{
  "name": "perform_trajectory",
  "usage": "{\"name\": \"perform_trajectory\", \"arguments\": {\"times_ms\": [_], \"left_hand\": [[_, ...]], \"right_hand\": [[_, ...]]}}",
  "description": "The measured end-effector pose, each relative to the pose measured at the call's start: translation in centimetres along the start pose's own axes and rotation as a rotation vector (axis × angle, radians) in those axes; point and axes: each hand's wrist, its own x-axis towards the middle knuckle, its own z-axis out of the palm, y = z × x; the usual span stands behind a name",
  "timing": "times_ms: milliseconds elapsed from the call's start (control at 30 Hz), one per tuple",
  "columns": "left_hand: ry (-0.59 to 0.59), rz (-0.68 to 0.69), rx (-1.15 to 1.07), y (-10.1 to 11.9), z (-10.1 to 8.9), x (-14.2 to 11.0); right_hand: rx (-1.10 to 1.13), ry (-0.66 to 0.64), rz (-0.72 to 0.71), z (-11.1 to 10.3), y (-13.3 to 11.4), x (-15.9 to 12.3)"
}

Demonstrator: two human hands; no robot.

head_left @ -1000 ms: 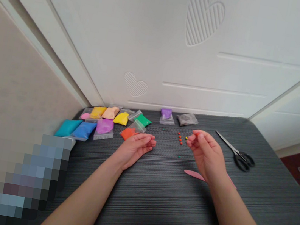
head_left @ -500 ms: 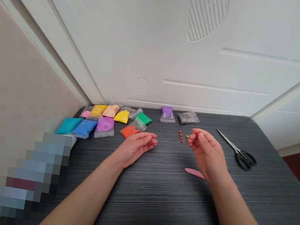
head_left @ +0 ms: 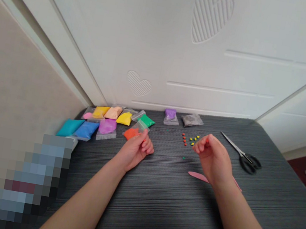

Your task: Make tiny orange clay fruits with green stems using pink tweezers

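Head camera: I see the left hand (head_left: 136, 151) loosely curled, thumb raised, near the orange clay bag (head_left: 131, 133); the right hand (head_left: 213, 159) curls inward beside the yellow-and-green pellets (head_left: 192, 143). I cannot tell whether either pinches anything. Those and the orange pellets (head_left: 184, 140) lie toward the table's (head_left: 152, 204) back edge, scissors (head_left: 242, 153) nearer its right edge, a white heart-embossed panel (head_left: 143, 31) behind.

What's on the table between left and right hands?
Head view: small orange pieces, small yellow-and-green pieces nearer the right hand, and tiny green pieces.
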Motion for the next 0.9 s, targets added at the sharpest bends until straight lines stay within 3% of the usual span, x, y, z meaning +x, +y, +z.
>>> {"name": "perform_trajectory", "arguments": {"times_ms": [533,900], "left_hand": [[0.114,-0.005,0.052,-0.4,-1.0,0.1],[0.061,0.01,0.047,-0.6,-1.4,0.1]], "right_hand": [[0.156,0.032,0.149,-0.1,0.1,0.1],[0.228,0.011,0.152,0.0,0.4,0.3]]}}
